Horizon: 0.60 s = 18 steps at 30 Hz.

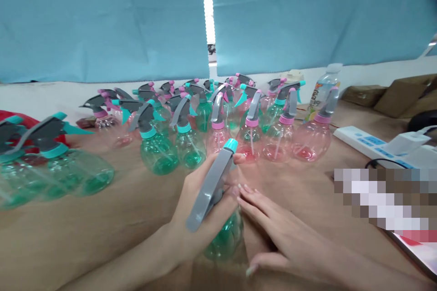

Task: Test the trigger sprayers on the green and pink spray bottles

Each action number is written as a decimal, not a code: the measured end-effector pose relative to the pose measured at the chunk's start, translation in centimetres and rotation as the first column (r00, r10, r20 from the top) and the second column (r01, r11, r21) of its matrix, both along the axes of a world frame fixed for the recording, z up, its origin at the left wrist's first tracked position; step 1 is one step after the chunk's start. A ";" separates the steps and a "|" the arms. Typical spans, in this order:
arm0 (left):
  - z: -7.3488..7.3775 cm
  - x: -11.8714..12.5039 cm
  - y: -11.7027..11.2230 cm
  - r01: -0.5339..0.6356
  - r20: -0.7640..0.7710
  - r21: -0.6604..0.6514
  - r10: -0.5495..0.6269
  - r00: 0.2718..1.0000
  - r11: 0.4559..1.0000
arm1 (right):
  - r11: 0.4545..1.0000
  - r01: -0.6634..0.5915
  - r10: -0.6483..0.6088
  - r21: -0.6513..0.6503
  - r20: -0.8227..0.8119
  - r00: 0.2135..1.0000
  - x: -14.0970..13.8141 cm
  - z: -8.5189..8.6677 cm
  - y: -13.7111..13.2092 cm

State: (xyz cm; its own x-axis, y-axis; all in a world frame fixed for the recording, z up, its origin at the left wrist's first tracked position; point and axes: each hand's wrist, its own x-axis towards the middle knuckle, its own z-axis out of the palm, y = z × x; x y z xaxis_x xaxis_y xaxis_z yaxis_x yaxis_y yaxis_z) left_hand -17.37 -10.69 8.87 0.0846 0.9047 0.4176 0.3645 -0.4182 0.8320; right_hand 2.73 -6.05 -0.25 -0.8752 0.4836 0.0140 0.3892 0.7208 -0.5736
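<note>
A green spray bottle (225, 238) stands in front of me on the brown table, topped by a grey spray head with a turquoise nozzle cap. My left hand (186, 202) is closed round the neck and trigger area of this bottle. Much of the collar and trigger is hidden behind those fingers. To the right, my right hand (273, 229) holds nothing; its fingers are stretched out and the thumb is apart. Its fingertips come up to the left hand's fingers, but whether they touch is hard to tell.
Several green bottles (160, 152) and pink bottles (310, 141) stand in rows behind my hands. More green bottles (85, 173) are at left. A power strip (358, 141), a drink bottle (327, 84) and brown packages (403, 95) lie to the right. Blue curtain (102, 18) hangs behind.
</note>
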 end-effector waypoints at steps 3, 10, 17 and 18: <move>0.0 -0.1 0.0 -0.019 -0.017 0.011 0.019 1.000 1.000 | 0.999 0.026 -0.025 -0.021 0.047 0.999 0.0 0.4 -0.1; -0.2 -0.6 -0.3 -0.045 -0.111 0.087 0.055 0.992 0.995 | 1.000 0.007 -0.007 -0.001 0.020 1.000 0.1 0.4 0.0; 0.1 -0.7 -0.6 -0.113 -0.143 0.080 0.124 0.982 0.990 | 1.000 -0.028 0.027 0.014 0.090 0.996 0.4 0.5 0.5; 0.3 -0.8 -0.6 -0.111 -0.138 0.078 0.121 0.983 0.991 | 0.999 -0.030 0.028 0.020 0.094 0.995 0.4 0.5 0.5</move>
State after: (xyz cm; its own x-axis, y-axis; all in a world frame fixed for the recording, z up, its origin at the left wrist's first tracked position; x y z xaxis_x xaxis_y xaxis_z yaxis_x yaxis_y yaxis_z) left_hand -18.14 -11.30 9.19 0.0438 0.8810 0.4710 0.5266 -0.4210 0.7385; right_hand 3.13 -5.55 0.23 -0.8867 0.4586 -0.0585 0.4191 0.7442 -0.5201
